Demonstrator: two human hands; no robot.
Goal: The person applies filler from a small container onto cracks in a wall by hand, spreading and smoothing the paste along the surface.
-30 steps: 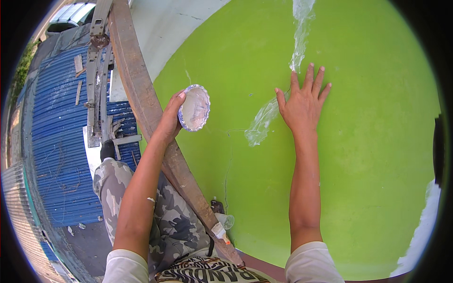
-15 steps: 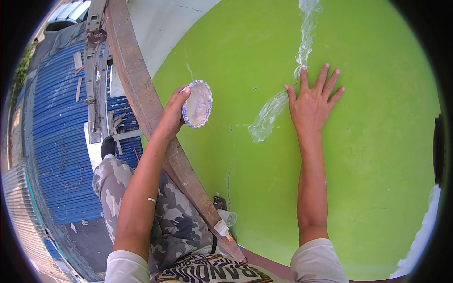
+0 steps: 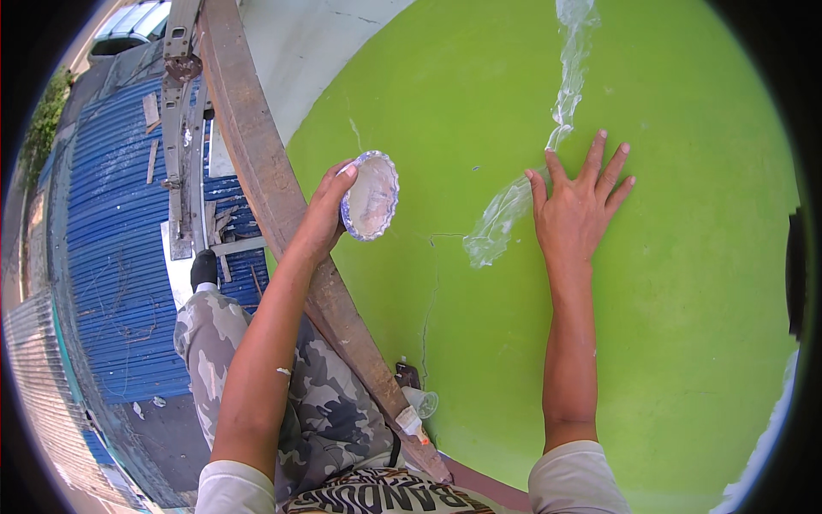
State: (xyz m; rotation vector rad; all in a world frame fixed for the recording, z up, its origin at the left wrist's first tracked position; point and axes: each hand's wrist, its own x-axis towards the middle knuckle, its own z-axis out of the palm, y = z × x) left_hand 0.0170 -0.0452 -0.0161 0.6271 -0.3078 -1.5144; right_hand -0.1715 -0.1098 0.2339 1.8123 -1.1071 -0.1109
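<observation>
My left hand (image 3: 324,207) grips a small shallow bowl (image 3: 372,195) with a fluted blue-and-white rim and pale residue inside. My right hand (image 3: 572,210) is open, fingers spread over the lime-green curved surface (image 3: 685,283). Its index fingertip touches the foot of a long streak of white paste (image 3: 569,68). Beside the thumb lies a translucent smear (image 3: 495,224); thin cracks run below it. Low on the wooden beam (image 3: 261,146) is a paintbrush (image 3: 411,421), with a clear cup (image 3: 425,403) and a dark object (image 3: 407,374) next to it.
Along the left runs a metal framework (image 3: 180,103), far above which a vehicle shows at the rim. Blue corrugated sheeting (image 3: 111,257) with scrap pieces lies below. My foot (image 3: 204,272) and camouflage-clad leg are left of the beam. A pale wall band (image 3: 300,34) borders the green.
The scene has shifted slightly rightward in the view. My right hand's fingers have edged a little rightward along the green surface; my left hand still grips the bowl.
</observation>
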